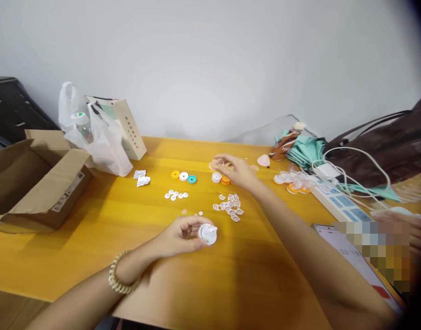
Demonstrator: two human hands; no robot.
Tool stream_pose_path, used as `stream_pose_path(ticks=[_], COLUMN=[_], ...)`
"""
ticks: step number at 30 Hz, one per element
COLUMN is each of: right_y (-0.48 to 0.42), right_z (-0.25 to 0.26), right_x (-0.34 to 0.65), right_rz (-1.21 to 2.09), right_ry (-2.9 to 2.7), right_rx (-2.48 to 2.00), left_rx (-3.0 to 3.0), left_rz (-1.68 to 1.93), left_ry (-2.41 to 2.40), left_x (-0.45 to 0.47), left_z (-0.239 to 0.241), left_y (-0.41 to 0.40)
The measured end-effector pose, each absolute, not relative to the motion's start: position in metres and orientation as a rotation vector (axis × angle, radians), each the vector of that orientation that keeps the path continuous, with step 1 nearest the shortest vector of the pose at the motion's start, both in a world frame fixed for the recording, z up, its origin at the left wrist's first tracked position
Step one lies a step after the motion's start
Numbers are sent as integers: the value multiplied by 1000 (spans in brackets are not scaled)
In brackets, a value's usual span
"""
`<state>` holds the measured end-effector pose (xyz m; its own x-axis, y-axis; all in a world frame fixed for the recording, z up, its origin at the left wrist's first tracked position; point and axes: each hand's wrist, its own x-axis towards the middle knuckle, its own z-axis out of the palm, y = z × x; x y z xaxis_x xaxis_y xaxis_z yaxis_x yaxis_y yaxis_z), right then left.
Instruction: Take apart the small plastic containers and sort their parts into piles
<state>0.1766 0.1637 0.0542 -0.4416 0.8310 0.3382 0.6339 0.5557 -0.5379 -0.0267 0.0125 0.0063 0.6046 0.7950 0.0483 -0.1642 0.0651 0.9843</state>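
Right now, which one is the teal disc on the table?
Find the white bag at the table's back left. Right of it lie three discs in a row. The teal disc is rightmost, beside a white disc and a yellow disc.

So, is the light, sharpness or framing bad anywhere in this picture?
Head view: soft, even light, faint shadows on the yellow table; the right hand is slightly blurred, the left hand and its white round part sharper; the right edge darkens, and a pixelated block covers the area by the phone.
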Motion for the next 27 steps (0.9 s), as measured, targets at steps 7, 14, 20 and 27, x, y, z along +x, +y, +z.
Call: stream_pose_path(ticks=[7,14,20,27], right_y=[236,248,203,73], right_z=[40,20,40,43], right_x=[136,135,136,156], right_rz=[190,248,318,1270], right_ry=[-2510,-2530,-2335,-2025], right_rx=[-1369,-1487,-1349,-704], left_rx=[1368,1269,1202,1208], left_rz=[846,910,951,939], left_ry=[606,653,703,735], left_x=[-32,-34,-33,-29], left_z=[9,9,9,2], left_y=[8,15,19,19])
